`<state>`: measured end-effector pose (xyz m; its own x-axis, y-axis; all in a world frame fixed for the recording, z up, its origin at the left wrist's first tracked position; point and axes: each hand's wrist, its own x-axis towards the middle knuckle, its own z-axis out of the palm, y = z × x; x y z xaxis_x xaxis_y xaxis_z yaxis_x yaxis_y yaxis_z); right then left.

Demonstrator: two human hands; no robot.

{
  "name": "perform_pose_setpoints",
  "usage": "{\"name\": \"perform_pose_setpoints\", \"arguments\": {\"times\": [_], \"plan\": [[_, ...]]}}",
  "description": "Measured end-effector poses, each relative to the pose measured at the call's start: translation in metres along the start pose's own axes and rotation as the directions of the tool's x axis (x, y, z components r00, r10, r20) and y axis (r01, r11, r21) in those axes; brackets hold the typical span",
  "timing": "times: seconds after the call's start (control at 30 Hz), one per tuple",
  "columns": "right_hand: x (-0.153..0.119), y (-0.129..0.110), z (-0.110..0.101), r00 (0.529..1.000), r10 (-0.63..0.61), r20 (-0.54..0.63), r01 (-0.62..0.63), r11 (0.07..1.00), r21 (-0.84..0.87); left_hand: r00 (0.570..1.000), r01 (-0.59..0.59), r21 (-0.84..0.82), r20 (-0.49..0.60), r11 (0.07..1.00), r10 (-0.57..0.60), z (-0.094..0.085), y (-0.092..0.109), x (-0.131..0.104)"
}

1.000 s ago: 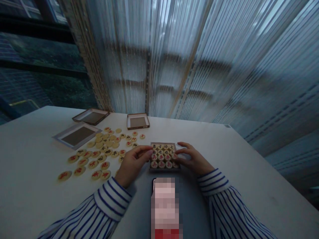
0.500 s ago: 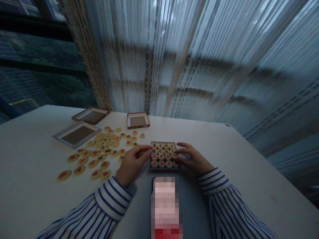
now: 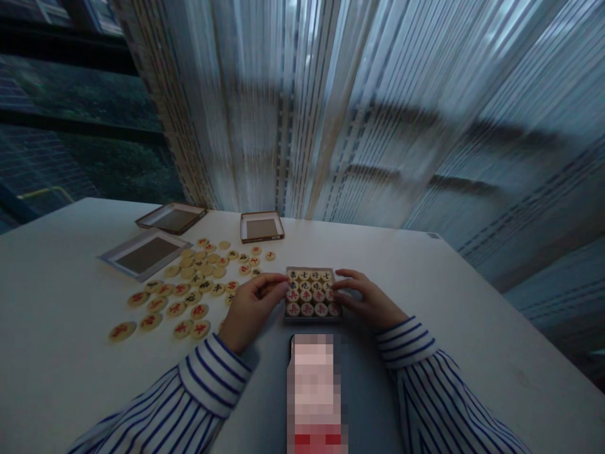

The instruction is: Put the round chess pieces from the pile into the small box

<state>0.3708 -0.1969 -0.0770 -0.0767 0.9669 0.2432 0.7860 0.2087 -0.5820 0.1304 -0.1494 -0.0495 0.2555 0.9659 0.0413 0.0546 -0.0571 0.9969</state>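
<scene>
A small shallow box (image 3: 312,320) lies on the table in front of me, filled with rows of round Chinese chess pieces (image 3: 307,309). The lower rows carry red characters, the upper ones black. My left hand (image 3: 253,306) grips the box's left side, thumb and forefinger together at its rim and the other fingers curled. On the opposite side, my right hand (image 3: 368,299) holds the right edge with fingers apart, the tips and thumb reaching over the rim and partly covering the end pieces. Loose Chinese chess pieces (image 3: 176,309) are scattered left of my left hand.
Behind the loose pieces lie a grey-rimmed tray (image 3: 108,257), a brown-edged box lid (image 3: 142,222) and a smaller brown-edged one (image 3: 261,240). A phone (image 3: 314,384) with a blurred screen rests between my forearms on the white table (image 3: 454,302). A string curtain (image 3: 321,94) hangs beyond.
Both hands stay at the sides of the box with hardly any movement. The whole view has shifted very slightly; the pieces keep their places.
</scene>
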Motion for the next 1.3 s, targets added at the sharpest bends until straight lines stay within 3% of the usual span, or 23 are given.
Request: {"name": "perform_pose_setpoints", "arguments": {"times": [0.33,0.67,0.97,1.1,1.3], "plan": [[0.001,0.002,0.001,0.999,-0.031,-0.007,0.031,0.998,-0.048,0.995,-0.062,0.126,-0.070,0.990,0.071,-0.001,-0.005,0.001],[0.002,0.001,0.001,0.999,-0.041,-0.024,0.040,0.998,-0.049,0.985,-0.148,0.232,-0.053,0.961,0.164,-0.002,-0.010,0.000],[0.001,0.003,0.003,0.998,-0.062,-0.029,0.061,0.997,-0.046,0.984,-0.156,0.257,-0.043,0.954,0.172,-0.002,-0.010,0.000],[0.002,0.003,0.003,0.989,-0.070,-0.127,0.069,0.998,-0.010,0.980,-0.175,0.304,-0.035,0.936,0.195,-0.002,-0.012,-0.002],[0.003,-0.007,0.002,0.953,-0.125,-0.276,0.117,0.992,-0.045,0.945,-0.319,0.402,0.059,0.859,0.323,-0.001,-0.014,-0.004]]}}
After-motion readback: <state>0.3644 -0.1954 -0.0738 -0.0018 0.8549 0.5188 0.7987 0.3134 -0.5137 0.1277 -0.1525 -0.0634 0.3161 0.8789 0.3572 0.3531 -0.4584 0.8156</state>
